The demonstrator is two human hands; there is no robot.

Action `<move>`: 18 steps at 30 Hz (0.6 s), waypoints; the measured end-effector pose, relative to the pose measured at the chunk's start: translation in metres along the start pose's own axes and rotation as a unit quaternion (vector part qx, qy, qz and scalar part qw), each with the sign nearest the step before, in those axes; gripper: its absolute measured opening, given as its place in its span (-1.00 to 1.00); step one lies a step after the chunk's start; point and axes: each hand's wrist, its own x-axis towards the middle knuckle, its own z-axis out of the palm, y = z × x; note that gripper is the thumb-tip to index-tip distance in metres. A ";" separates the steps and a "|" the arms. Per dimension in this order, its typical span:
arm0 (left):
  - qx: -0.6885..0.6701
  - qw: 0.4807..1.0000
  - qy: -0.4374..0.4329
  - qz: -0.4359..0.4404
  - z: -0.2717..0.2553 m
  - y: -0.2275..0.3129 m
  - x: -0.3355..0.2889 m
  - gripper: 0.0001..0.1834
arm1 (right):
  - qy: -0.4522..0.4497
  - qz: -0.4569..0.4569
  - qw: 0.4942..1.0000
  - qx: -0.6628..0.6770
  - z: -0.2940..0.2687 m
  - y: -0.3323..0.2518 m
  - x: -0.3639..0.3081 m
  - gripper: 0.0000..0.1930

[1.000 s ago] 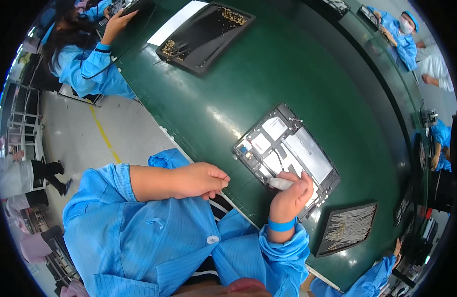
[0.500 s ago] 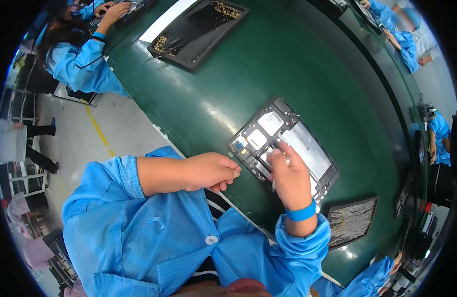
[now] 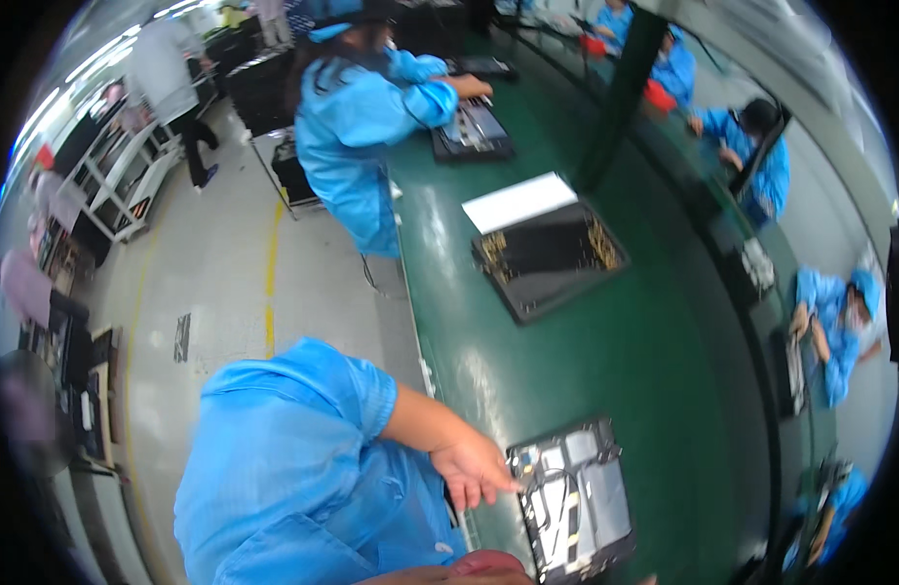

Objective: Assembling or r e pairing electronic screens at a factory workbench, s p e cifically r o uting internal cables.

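Note:
An opened tablet (image 3: 606, 492) lies on the green table at the lower middle, its inside facing up. Silver plates, black-and-white strips and a thin dark cable show within its black frame. My left hand (image 3: 474, 468) is at the tablet's left edge, with the index fingertip against or just beside that edge. Its other fingers hang down, loosely apart, and nothing shows in them. Of my right hand (image 3: 649, 580) there is at most a sliver of skin at the bottom border, right of the tablet; its fingers are hidden.
Farther up the green table (image 3: 469, 361) is a black tray (image 3: 542, 288) with small gold-coloured parts at both ends. A white sheet (image 3: 519, 202) lies behind it. Beyond, a co-worker in blue (image 3: 357, 127) handles another opened device (image 3: 474, 132). A dark post (image 3: 620, 102) stands at the back.
The view has swung up and left, so the tablet appears lower. My right hand has left the tablet's middle. My left hand, closed before, now has looser fingers. The tray with wires is out of view.

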 end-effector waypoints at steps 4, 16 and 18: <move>-0.023 0.990 -0.120 -0.076 -0.013 0.008 0.010 -0.18 | 0.001 0.263 0.962 -0.078 -0.024 -0.008 -0.025 -0.70; 0.017 0.990 -0.117 -0.075 -0.006 0.014 0.008 -0.17 | 0.005 0.318 0.889 -0.328 -0.035 0.028 -0.071 -0.62; 0.020 0.995 -0.083 -0.057 -0.007 0.011 0.009 -0.24 | 0.011 0.342 0.888 -0.308 -0.035 -0.015 -0.053 -0.61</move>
